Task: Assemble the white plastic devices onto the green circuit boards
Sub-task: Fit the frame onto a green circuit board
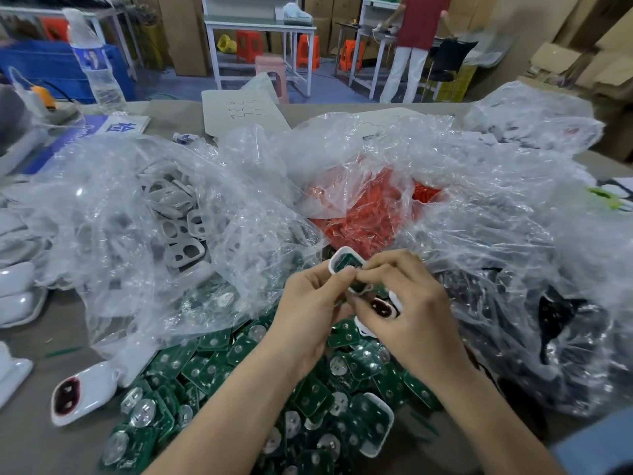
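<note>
Near the forearms, a heap of green circuit boards is spread across the surface. A white unit, its dark red window turned up, lies well to the left of the left hand.

Just above the heap, a white plastic device is pinched between both hands. The left hand is closed on its near-left edge with thumb and forefinger. The right hand is curled over its right end. A green board is seen inside the shell, facing up.

The device's long axis is judged to run from far left to near right, so any seating push would be made between the two thumbs. Neither hand is the nearer, both being in contact. A second white piece, with a red window, is seen under the right hand's fingers; whether it is held cannot be told.

Beyond the left hand, a clear bag of white frames is slumped open. A bag of red parts lies beyond the fingertips, and a bag of dark parts out past the right hand.

Farther off, a sheet with handwritten zigzag marks, not legible, is laid flat. Left of it lies a blue-and-white sign bearing one large Chinese character. The label on a plastic bottle cannot be read.
</note>
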The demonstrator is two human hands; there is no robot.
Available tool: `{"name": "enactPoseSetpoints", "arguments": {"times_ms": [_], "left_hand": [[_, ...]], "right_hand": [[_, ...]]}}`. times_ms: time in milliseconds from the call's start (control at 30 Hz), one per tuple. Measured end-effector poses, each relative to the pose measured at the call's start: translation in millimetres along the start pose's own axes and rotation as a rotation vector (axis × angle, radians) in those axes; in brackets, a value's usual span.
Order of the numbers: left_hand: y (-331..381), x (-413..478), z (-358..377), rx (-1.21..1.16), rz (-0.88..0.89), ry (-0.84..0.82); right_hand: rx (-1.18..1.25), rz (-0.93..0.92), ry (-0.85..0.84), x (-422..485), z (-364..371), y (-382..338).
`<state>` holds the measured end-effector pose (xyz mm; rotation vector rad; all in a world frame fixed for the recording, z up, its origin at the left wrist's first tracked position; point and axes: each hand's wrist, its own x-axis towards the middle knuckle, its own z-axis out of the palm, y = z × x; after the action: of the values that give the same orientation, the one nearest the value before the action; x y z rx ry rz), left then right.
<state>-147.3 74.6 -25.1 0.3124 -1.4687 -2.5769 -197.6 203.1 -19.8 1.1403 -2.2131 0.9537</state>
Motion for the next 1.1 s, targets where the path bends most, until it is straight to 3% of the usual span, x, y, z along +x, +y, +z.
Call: {"name": "enactPoseSetpoints", "arguments": {"times_ms": [133, 300, 533, 700, 1100], "left_hand": [[-1, 1, -4, 0.263, 0.078, -0.006], [-2, 0, -6, 0.467, 0.144, 0.048], [2, 0, -9, 0.448, 0.016, 0.023], [-1, -1, -9, 0.477, 0.009, 0.042], [-3, 1, -10, 0.567, 0.134, 0.072]], "right_hand": [[0.492, 0.547, -0.075, 7, -10, 4], [0.668, 0.814, -0.319, 11, -6, 7], [0.671, 0.908, -0.307, 11, 2, 5], [0.614, 0.858, -0.304, 10, 4, 3], [0.698, 0.851, -0.434, 20, -4, 13]]}}
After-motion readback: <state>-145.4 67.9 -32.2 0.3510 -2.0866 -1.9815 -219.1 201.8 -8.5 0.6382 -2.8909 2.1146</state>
